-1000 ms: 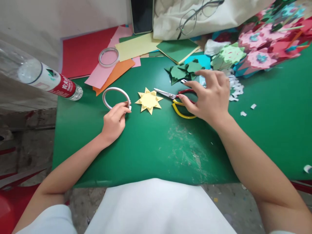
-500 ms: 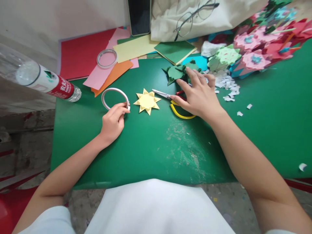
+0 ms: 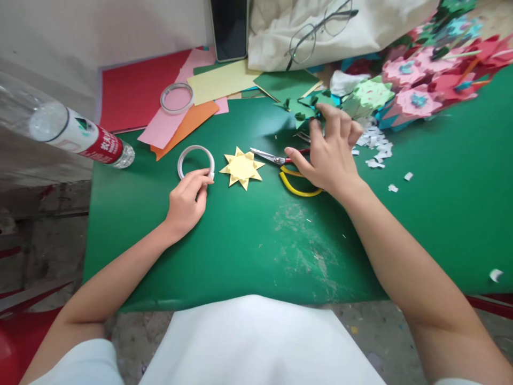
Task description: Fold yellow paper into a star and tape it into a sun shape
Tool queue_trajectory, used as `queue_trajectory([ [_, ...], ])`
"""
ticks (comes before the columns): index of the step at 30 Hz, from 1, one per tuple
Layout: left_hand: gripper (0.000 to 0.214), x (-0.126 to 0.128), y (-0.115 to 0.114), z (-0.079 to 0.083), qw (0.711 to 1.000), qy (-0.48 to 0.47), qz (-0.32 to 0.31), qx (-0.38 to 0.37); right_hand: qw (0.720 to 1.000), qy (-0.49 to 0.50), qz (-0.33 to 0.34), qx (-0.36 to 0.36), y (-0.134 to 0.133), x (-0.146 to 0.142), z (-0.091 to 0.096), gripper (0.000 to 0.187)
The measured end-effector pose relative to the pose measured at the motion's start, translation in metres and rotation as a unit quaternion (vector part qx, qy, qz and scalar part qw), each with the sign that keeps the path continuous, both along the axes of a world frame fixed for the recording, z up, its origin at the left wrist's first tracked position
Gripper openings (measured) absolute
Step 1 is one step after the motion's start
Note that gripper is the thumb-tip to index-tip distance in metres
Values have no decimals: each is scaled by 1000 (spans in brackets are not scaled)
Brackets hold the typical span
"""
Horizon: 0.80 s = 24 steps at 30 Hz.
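Note:
My left hand (image 3: 186, 202) is closed on the edge of a roll of white double-sided tape (image 3: 180, 163), standing tilted with its loose end at my fingertips. Just right of it, a yellow folded-paper star (image 3: 242, 168) lies flat on the table. My right hand (image 3: 334, 147) is open, fingers spread and bent, its fingertips at some dark green folded-paper pieces (image 3: 306, 109). Whether they touch the pieces I cannot tell. Below that palm lie scissors (image 3: 301, 191) with yellow handles, blades pointing left. A red handle and thin metal prongs of another tool (image 3: 303, 137) are partly hidden by the hand.
Coloured paper sheets (image 3: 140, 91) lie at the back left under a second tape roll (image 3: 163, 99). A bottle (image 3: 100, 143) leans in at left. A phone (image 3: 229, 32), glasses (image 3: 302, 45) on cloth, paper flowers (image 3: 417, 101) and white scraps (image 3: 377, 144) line the back.
The tape roll in my left hand has turned and shifted a little right. My right hand has moved slightly right, and the green paper pieces under its fingers have shifted, uncovering the metal prongs.

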<state>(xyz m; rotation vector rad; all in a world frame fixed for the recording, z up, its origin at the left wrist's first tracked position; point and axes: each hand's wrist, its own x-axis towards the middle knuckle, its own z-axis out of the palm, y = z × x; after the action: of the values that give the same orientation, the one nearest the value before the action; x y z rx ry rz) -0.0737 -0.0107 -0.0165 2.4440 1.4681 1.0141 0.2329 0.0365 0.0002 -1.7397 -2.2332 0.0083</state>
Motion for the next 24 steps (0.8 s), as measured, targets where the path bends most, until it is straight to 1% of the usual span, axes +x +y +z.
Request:
queue_trajectory([
  [5,22,-1,1,0,1000,-1,5,-15,999,10,9,46,-16,-2,17,52],
  [6,21,-1,1,1,1000,-2,8,-13,997,23,23,66,-21,-3,20,49],
  [7,20,-1,1,2,1000,-5,10,-9,993,49,50,90,-27,-4,23,47],
  [8,19,0,1,2,1000,-9,12,-2,984,96,76,127,-34,-6,26,45],
  [9,17,0,1,3,1000,-16,16,6,976,138,100,136,-41,-7,28,43],
  [10,16,1,1,4,999,-24,20,15,969,180,120,121,-47,-10,29,41],
  [11,15,1,0,5,999,-33,24,23,963,218,132,83,-53,-12,31,38],
  [13,12,0,-2,6,997,-53,32,39,942,303,144,11,-64,-19,33,36],
  [14,10,0,-3,7,996,-65,35,49,931,335,142,-35,-68,-23,34,34],
  [16,8,-2,-6,7,992,-93,40,73,901,398,136,-105,-75,-32,34,31],
  [17,9,-3,-7,7,990,-107,39,86,887,417,136,-141,-77,-37,32,30],
  [18,10,-4,-8,7,988,-120,30,98,880,421,135,-172,-79,-41,30,30],
  [19,10,-4,-9,7,986,-130,16,107,881,411,135,-189,-80,-44,27,29],
  [20,11,-4,-10,8,984,-138,-3,115,890,389,143,-189,-81,-46,24,27],
  [22,13,-4,-10,9,981,-146,-40,122,916,321,177,-160,-83,-49,18,23],
  [24,13,-3,-9,10,979,-148,-59,123,945,233,197,-119,-85,-49,12,18],
])
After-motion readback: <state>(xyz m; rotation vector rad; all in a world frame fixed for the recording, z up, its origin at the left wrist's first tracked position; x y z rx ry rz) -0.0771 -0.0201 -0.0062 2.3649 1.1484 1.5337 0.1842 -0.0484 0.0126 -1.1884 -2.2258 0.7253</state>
